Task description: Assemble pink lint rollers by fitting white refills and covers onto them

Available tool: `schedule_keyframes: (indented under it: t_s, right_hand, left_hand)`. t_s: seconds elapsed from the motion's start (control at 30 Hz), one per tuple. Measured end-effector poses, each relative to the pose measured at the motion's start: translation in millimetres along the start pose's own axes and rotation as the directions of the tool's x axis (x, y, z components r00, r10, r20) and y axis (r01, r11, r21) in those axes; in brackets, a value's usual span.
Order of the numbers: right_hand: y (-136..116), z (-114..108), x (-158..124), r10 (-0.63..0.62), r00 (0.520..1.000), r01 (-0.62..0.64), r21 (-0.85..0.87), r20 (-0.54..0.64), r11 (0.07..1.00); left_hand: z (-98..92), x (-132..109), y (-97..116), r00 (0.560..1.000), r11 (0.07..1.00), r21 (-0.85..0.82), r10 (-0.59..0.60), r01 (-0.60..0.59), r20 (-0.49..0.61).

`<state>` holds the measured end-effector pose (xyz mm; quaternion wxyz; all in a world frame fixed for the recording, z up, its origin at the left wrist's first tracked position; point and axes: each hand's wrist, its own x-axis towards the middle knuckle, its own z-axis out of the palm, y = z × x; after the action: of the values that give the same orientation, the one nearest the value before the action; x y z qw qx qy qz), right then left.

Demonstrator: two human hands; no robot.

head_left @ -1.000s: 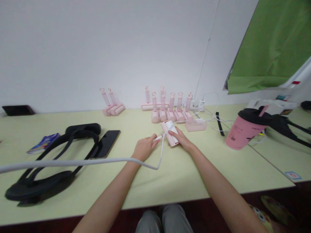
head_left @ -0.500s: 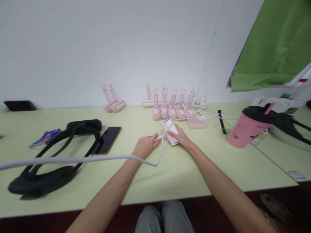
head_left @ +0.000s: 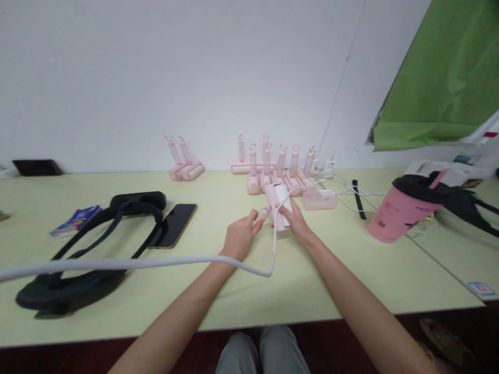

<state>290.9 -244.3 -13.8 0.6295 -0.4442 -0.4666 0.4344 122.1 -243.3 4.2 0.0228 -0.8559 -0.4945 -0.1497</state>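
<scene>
Left hand (head_left: pixel 240 238): fingers pinched narrow on a small pale tip (head_left: pixel 264 212), too small to identify; just beside the lint roller.
Right hand (head_left: pixel 298 224): fingers curled over the far side of the roller, holding it down against the bench.
Pink lint roller (head_left: pixel 279 208): lying flat on the bench (head_left: pixel 296 293) between both hands, white roll uppermost, mid-bench, back of centre.
White cable (head_left: pixel 117 264): running in from the left of frame across the left wrist, looping down near the front edge, rising past the roller.
Back edge: upright pink lint rollers (head_left: pixel 280 166) in a tight cluster; a separate pair (head_left: pixel 185 169) to the left; power strip (head_left: pixel 323 166) behind.
Right of roller: translucent pink box (head_left: pixel 319 201), just beside the cluster; black strap (head_left: pixel 358 206); pink cup with black lid (head_left: pixel 401 215), tilted.
Left of hands: black smartphone (head_left: pixel 173 225), touching a black strapped headset (head_left: pixel 89 244); small booklet (head_left: pixel 76 221).
Above right: green cloth (head_left: pixel 432 88) against the wall.
</scene>
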Motion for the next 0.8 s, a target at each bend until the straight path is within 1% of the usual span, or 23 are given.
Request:
schedule_keyframes:
  t_s: [0.13,0.27,0.33,0.4,0.47,0.57,0.7,0.8]
  right_hand:
    - [12.5,-12.3,6.5,0.027,1.0,-0.024,-0.174,0.015,0.985]
    - [24.7,-19.0,11.2,-0.049,0.997,0.065,-0.379,0.052,0.923]
    - [27.7,-19.5,11.9,-0.079,0.995,0.095,-0.441,0.056,0.892]
    - [28.3,-18.8,11.3,-0.08,0.996,0.09,-0.451,0.042,0.888]
    - [27.0,-18.0,9.9,-0.054,0.998,0.064,-0.404,0.038,0.913]
    - [23.6,-17.6,7.2,-0.025,0.998,0.045,-0.33,0.064,0.943]
    - [21.3,-18.7,4.6,-0.044,0.997,0.064,-0.345,0.067,0.936]
    - [21.6,-18.7,3.7,-0.027,0.998,0.045,-0.354,0.055,0.934]
  left_hand:
    - [1.4,3.1,-12.3,0.995,0.993,0.079,0.087,-0.091,0.055]
    - [4.6,3.5,-18.8,0.983,0.977,0.149,0.137,-0.155,0.119]
    - [6.6,3.0,-18.6,0.983,0.972,0.174,0.135,-0.156,0.128]
    - [7.9,2.6,-17.4,0.984,0.973,0.181,0.125,-0.147,0.126]
    - [7.6,2.2,-16.1,0.986,0.976,0.17,0.117,-0.137,0.12]
    - [4.7,1.2,-14.8,0.985,0.977,0.156,0.126,-0.144,0.119]
    - [2.9,-0.5,-13.5,0.979,0.97,0.167,0.156,-0.177,0.135]
    - [4.1,-1.1,-12.3,0.979,0.97,0.168,0.156,-0.177,0.131]
